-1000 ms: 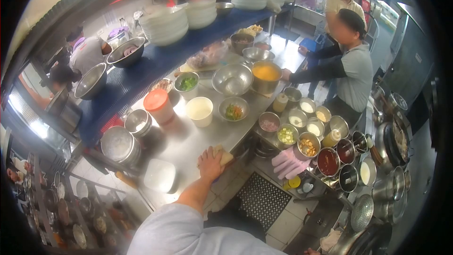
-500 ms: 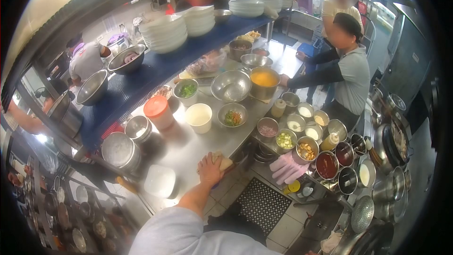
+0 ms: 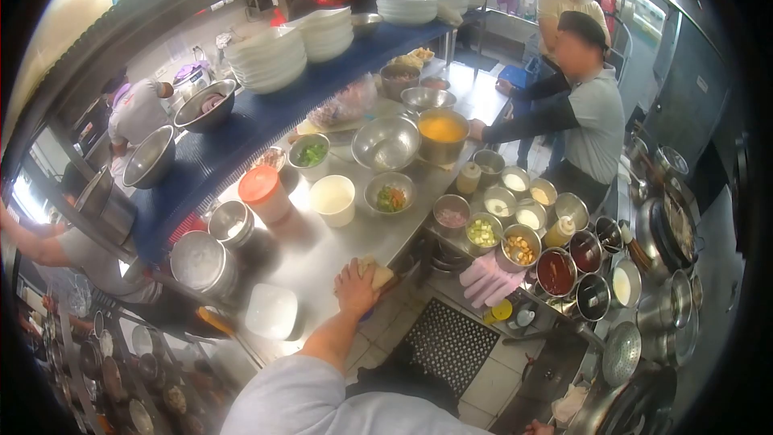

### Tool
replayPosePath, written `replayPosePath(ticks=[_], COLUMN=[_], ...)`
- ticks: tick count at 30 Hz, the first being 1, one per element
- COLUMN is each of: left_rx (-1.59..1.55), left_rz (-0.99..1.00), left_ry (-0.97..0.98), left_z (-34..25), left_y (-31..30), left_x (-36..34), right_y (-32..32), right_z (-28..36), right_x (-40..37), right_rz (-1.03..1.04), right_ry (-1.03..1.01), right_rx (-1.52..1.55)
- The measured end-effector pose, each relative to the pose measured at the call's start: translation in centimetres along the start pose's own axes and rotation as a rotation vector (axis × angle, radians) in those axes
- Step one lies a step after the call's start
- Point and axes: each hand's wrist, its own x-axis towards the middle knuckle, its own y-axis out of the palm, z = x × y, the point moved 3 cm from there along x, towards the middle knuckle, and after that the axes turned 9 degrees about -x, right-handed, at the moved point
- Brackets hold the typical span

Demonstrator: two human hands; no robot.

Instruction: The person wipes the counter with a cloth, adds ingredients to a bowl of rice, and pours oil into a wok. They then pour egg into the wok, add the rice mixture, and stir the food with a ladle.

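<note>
My left hand (image 3: 355,288) lies palm down at the steel table's front edge, fingers spread, touching a folded beige cloth (image 3: 376,274). A square white bowl (image 3: 271,312) stands to its left on the table. Farther back are a cream tub (image 3: 333,200) and a steel bowl of chopped green and orange vegetables (image 3: 390,193). At the bottom edge of the view only a small part of my right hand (image 3: 538,428) shows, near a steel pan; its fingers are mostly cut off.
Several small bowls of sauces and ingredients crowd a side counter, with pink gloves (image 3: 489,278) at its edge. A co-worker in a cap (image 3: 592,113) stands by a pot of orange liquid (image 3: 443,135). Stacked white bowls (image 3: 266,60) fill a blue shelf. A perforated mat (image 3: 447,346) covers the floor.
The view has shifted slightly. At the far left, a person's arm and grey-shirted torso have come further into view. My left hand stays on the cloth.
</note>
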Motion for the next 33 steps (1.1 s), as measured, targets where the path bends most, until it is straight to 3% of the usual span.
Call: replayPosePath(ticks=[14,17,33], left_rx=[0.004,-0.021,-0.016], left_rz=[0.05,0.051,0.019], left_ry=[-0.05,-0.037,-0.012], left_z=[-0.1,-0.4,-0.4], left_y=[-0.1,0.1,-0.2], left_x=[0.1,0.4,0.1], right_y=[-0.1,-0.4,-0.8], right_z=[-0.3,-3.5,-5.2], right_x=[0.5,5.1,6.6], right_rz=[-0.039,-0.015,0.025], right_ry=[-0.082,-0.13,-0.083], right_rx=[-0.011,0.014,0.05])
